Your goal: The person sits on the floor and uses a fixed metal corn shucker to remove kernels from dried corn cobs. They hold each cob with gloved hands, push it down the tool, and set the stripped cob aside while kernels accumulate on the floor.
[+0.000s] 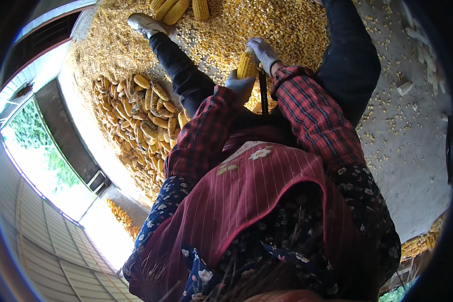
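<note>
A yellow ear of corn (246, 67) is held upright-slanting between my two gloved hands, above the loose kernels. My left hand (241, 85), in a grey-white glove, is closed around its lower end. At the upper end, my right hand (263, 52) has its gloved fingers against the ear; part of the tip is hidden behind them. Just below the right hand a narrow black bar (263, 92) stands between my legs, its lower end lost against dark clothing. Loose corn kernels (287, 26) cover the floor in front of me.
Unshelled ears lie in a large heap (139, 117) by my left leg. Several more ears (175, 11) rest on the kernels beyond my left shoe (145, 24). To the right, a pale bare cob (404, 88) and scattered kernels lie on the concrete floor (400, 158).
</note>
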A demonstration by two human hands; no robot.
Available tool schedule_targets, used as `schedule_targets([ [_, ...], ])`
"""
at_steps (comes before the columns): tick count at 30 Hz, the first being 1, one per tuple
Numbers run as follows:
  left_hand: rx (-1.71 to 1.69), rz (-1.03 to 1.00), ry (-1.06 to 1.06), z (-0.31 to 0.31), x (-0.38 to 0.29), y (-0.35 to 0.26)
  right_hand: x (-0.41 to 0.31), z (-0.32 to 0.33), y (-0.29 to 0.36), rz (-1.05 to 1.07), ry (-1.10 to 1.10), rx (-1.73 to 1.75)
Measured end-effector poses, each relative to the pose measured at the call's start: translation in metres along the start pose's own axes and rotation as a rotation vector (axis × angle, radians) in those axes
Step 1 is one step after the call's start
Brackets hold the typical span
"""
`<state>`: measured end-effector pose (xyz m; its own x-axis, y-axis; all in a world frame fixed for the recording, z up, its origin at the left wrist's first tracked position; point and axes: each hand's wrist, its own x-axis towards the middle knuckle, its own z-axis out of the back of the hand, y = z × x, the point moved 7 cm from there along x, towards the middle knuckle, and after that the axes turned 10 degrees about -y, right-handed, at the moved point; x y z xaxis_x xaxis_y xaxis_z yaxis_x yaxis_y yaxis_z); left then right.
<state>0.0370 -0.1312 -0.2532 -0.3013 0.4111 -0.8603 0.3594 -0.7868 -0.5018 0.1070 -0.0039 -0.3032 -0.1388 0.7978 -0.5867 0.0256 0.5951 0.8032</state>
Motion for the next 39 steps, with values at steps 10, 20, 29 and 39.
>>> schedule_targets([
  [10,0.02,0.235,0.113,-0.024,-0.052,-0.013,0.007,0.01,0.008,0.041,-0.107,-0.471],
  [20,-0.073,0.282,0.002,0.003,-0.017,0.02,-0.003,-0.005,0.004,-0.056,0.078,0.085],
  [29,0.403,-0.059,-0.21,-0.016,-0.017,-0.008,0.002,0.0,0.001,0.043,-0.016,-0.148],
  [39,-0.497,0.255,0.31,-0.048,-0.059,-0.012,0.017,-0.005,-0.002,0.413,-0.077,-0.536],
])
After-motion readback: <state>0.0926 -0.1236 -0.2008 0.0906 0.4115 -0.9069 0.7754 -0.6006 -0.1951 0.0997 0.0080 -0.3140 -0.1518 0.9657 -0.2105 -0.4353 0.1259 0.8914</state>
